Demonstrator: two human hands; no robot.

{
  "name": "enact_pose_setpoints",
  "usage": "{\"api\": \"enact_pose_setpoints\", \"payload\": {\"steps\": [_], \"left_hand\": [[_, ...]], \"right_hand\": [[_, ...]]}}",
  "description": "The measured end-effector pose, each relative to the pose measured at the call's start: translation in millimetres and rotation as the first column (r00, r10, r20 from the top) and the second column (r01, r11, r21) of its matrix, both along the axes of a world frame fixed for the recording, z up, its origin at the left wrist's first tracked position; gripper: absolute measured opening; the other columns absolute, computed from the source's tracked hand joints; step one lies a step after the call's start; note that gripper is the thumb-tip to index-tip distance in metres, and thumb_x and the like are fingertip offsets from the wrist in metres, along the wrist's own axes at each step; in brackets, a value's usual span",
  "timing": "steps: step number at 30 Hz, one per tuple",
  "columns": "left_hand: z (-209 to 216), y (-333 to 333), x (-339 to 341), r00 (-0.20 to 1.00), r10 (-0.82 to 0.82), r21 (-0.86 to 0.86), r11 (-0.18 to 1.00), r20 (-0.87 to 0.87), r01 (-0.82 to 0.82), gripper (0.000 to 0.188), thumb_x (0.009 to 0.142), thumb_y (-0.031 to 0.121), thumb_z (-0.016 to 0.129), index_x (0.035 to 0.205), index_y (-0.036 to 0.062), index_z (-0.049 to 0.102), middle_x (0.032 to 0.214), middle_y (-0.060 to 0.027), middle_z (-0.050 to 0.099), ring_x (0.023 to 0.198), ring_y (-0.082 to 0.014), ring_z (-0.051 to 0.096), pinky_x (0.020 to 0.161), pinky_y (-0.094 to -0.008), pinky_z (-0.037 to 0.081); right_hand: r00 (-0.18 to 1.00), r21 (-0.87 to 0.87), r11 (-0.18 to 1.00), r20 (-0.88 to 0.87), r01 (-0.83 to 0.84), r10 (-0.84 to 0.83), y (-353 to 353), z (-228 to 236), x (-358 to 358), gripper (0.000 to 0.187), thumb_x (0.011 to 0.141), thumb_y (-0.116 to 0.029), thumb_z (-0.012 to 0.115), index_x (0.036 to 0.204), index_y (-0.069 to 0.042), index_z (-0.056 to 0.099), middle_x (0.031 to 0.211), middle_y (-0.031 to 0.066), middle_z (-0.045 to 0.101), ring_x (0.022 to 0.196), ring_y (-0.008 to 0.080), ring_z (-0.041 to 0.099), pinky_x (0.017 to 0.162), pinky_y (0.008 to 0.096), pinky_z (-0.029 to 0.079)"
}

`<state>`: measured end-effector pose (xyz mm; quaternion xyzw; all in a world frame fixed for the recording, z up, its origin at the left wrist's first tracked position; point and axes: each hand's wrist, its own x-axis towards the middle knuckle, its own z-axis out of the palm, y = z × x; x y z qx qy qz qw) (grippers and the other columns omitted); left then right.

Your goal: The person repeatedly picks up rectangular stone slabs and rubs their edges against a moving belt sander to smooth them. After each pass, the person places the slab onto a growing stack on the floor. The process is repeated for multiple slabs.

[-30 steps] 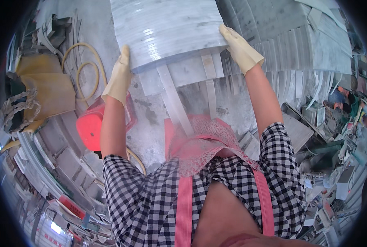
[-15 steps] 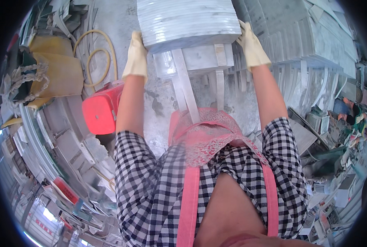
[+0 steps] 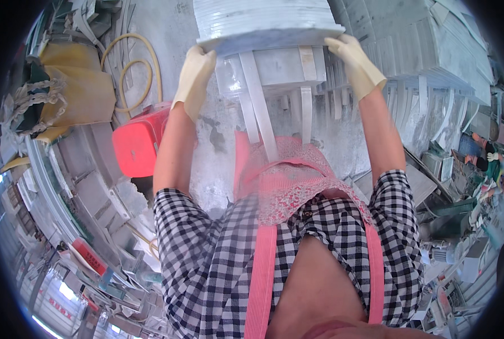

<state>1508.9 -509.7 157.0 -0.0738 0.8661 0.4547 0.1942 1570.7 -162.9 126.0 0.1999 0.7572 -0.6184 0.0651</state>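
Observation:
A stack of white stone slabs (image 3: 263, 14) with thin edges lined up stands ahead of me. Its nearest grey-white slab (image 3: 271, 40) juts out on both sides and leans toward me. My left hand (image 3: 197, 79), in a cream rubber glove, grips this slab's left end. At the right end my right hand (image 3: 358, 65), gloved the same way, is closed on its corner. Below the stack is a pale stone block (image 3: 286, 73), with light strips (image 3: 257, 101) running down from it toward my pink apron (image 3: 286, 192). The fingertips behind the slab are partly hidden.
More slabs stand in a long row (image 3: 398, 45) on the right. To my left sit a red plastic container (image 3: 136, 148), a coiled yellow hose (image 3: 150, 68) and a yellowish sheet (image 3: 82, 85). Stone offcuts (image 3: 96, 17) lie at the far left.
Both hands have shifted from the sides of the stack to the nearest slab's ends. That slab has come toward me, apart from the slabs behind it.

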Motion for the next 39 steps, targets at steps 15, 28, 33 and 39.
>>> {"api": "enact_pose_setpoints", "payload": {"steps": [15,28,33,39], "left_hand": [[-37,-11,47,0.911,-0.41,-0.554,0.768,-0.038,0.322,0.05,0.09,0.044,0.056,0.094,-0.0045,0.069,0.082,-0.026,0.069,0.083,-0.0371,0.07,0.077,-0.0438,0.052],[-86,18,50,0.948,-0.31,-0.608,0.739,0.075,0.29,0.046,0.09,0.044,0.054,0.092,0.0021,0.073,0.092,-0.0205,0.071,0.091,-0.0365,0.068,0.081,-0.0446,0.051],[-90,29,59,0.939,-0.345,-0.623,0.734,0.001,0.271,0.046,0.092,0.047,0.055,0.091,0.0036,0.072,0.087,-0.0172,0.072,0.086,-0.0326,0.07,0.078,-0.0429,0.052],[-100,4,57,0.988,-0.08,-0.119,0.991,-0.131,0.064,0.059,0.094,0.046,0.053,0.131,0.0003,0.058,0.116,-0.0211,0.068,0.112,-0.0305,0.064,0.097,-0.0396,0.047]], "right_hand": [[0.91,0.648,0.707,0.415,-0.283,-0.016,6,-9,72,0.06,0.089,-0.064,0.053,0.098,-0.009,0.074,0.106,0.0182,0.071,0.104,0.037,0.066,0.088,0.0458,0.05],[0.848,0.728,0.552,0.526,-0.408,-0.066,4,-36,59,0.042,0.093,-0.044,0.05,0.108,-0.01,0.071,0.113,0.0146,0.069,0.106,0.0378,0.064,0.09,0.0456,0.051],[0.924,0.702,0.665,0.379,-0.257,-0.043,29,-66,88,0.047,0.092,-0.044,0.057,0.118,-0.005,0.066,0.12,0.0195,0.066,0.114,0.0369,0.062,0.096,0.0424,0.049],[0.984,0.051,0.986,0.064,0.161,-0.164,50,-57,103,0.075,0.087,-0.032,0.069,0.144,0.007,0.039,0.153,0.0242,0.036,0.142,0.0327,0.036,0.114,0.0401,0.034]]}}
